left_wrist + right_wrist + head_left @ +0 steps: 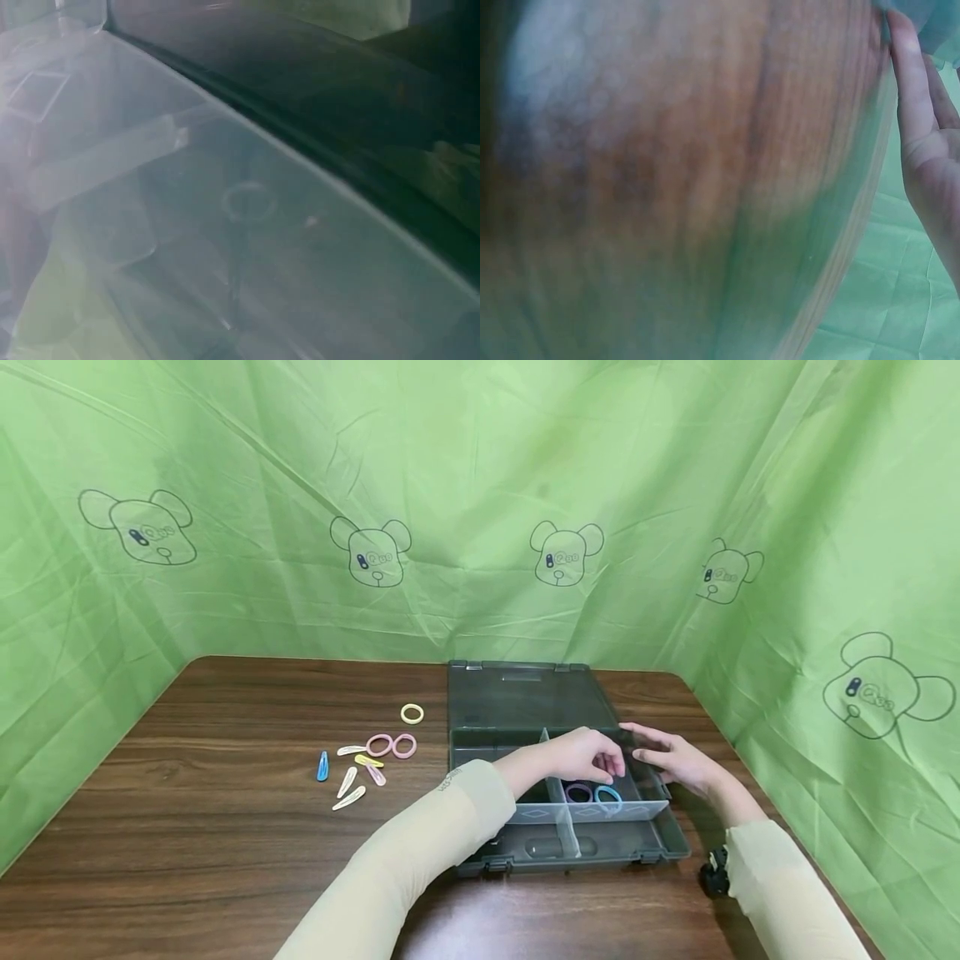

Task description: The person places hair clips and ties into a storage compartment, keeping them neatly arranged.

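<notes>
green cloth [480,485] printed with outlined animal heads hangs behind and beside a brown wooden table [225,852]. a dark see-through case [525,864] sits toward the right of the tabletop, its lid [525,697] folded back toward the cloth. clear dividers [615,810] split the inside, and behind the long front one, right of the crosswise one, a purple ring [579,786] and a blue ring [600,796] sit side by side. the left hand [581,754] hangs over that compartment, fingers loosely bent downward, thumb and fingertips slightly apart, just above the rings; its wrist view is blurred, mostly clear plastic. the right hand [678,762] rests at the case's right edge, its fingers reaching out straight against the side, thumb spread from them. well to the left on the table lie a yellow ring [412,722], two pink rings [404,757] close together, and a loose group of hair clips just nearer: a blue clip [322,767], white clips [348,797], a yellow clip [368,762] and a pink clip [375,774]. both sleeves [420,852] are cream.
</notes>
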Available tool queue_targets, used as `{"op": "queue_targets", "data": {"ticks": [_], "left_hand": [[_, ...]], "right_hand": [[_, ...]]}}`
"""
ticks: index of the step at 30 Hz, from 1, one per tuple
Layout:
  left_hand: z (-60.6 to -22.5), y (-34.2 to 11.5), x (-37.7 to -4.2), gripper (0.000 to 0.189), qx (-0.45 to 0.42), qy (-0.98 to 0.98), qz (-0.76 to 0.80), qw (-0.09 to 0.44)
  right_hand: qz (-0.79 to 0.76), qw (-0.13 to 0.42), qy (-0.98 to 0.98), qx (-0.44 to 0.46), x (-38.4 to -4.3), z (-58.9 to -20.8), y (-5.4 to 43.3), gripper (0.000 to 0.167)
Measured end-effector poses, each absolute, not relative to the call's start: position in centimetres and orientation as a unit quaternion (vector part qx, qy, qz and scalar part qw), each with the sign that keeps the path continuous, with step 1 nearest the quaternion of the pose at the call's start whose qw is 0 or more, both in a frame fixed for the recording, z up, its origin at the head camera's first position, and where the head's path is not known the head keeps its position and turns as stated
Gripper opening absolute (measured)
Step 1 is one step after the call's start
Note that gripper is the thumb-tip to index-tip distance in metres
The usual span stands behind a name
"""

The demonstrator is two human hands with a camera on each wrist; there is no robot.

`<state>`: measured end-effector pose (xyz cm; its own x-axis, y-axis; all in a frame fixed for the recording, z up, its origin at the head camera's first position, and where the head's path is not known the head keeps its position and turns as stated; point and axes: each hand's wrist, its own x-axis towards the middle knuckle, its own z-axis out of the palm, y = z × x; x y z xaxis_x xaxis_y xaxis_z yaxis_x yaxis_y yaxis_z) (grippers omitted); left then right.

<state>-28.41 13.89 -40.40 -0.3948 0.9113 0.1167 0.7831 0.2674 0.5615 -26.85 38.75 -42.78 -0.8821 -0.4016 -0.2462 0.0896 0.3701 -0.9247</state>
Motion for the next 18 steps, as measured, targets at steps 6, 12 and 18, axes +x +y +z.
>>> {"op": "queue_targets", "data": {"ticks": [6,12,18], "left_hand": [[-39.0,12.7,-29.0,0.018,0.543,0.776,0.299,0.115],[-37.0,11.2,-29.5,0.017,0.538,0.78,0.301,0.106],[-35.0,9.6,-29.4,0.017,0.531,0.789,0.297,0.088]], "right_hand": [[-0.551,0.219,0.8,-0.093,-26.8,-42.7,38.6,0.059],[-0.552,0.218,0.8,-0.085,-26.8,-42.6,38.6,0.06],[-0.549,0.221,0.801,-0.089,-26.7,-42.7,38.6,0.06]]}}
